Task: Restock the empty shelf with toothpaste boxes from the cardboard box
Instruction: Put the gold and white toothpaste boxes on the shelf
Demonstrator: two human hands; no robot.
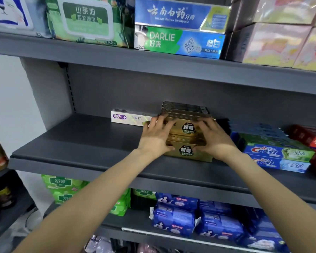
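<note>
A stack of gold toothpaste boxes [187, 140] stands on the grey middle shelf [84, 143], with dark boxes [185, 107] piled behind it. My left hand [156, 136] grips the left end of the gold stack, fingers on top and thumb at the front. At the right end my right hand [214, 138] holds the stack the same way. A white toothpaste box [130, 118] lies further back on the left. The cardboard box is out of view.
Crest toothpaste boxes [279, 157] and red boxes [310, 137] fill the shelf's right part. Wet wipes [88, 21], Darlie boxes [179, 42] and pink packs [281, 41] sit on the shelf above. Green packs [62, 190] and blue packs [175, 218] lie below.
</note>
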